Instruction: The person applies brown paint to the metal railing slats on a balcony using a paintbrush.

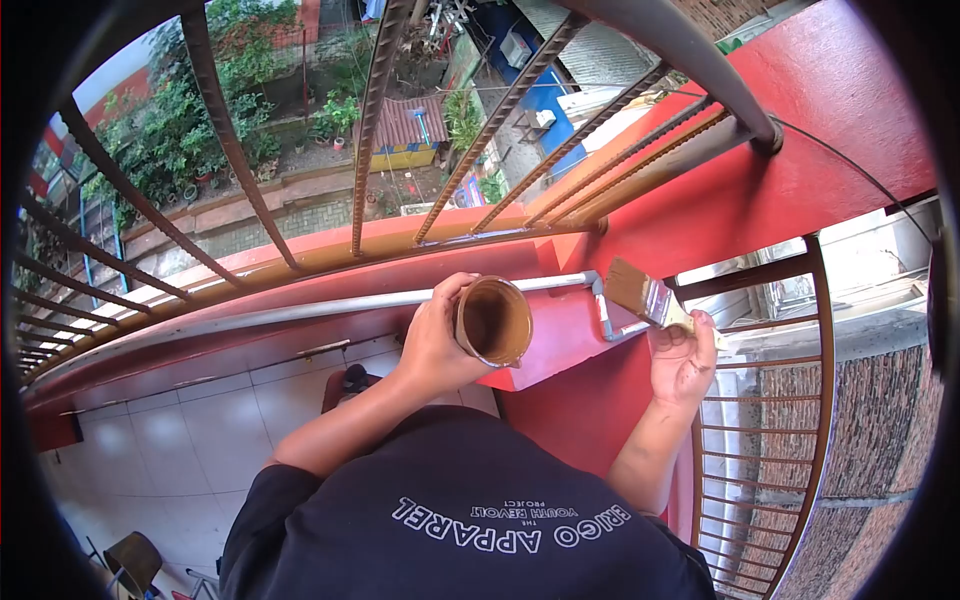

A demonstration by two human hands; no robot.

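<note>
My left hand (435,340) grips a small cup of brown paint (493,321), tilted so its mouth faces me, just below the railing. My right hand (682,358) holds a flat paintbrush (645,296) by its pale handle; the bristles are loaded with brown paint and point up-left toward the red pillar (800,130). The cup and brush are apart, roughly a hand's width from each other.
A metal balcony railing (370,130) with twisted bars, partly coated brown, runs across the top. A grey pipe (250,318) runs along the red ledge (300,345) beneath it. White floor tiles (190,440) lie lower left; another barred grille (760,470) stands at right. My dark shirt (460,520) fills the bottom.
</note>
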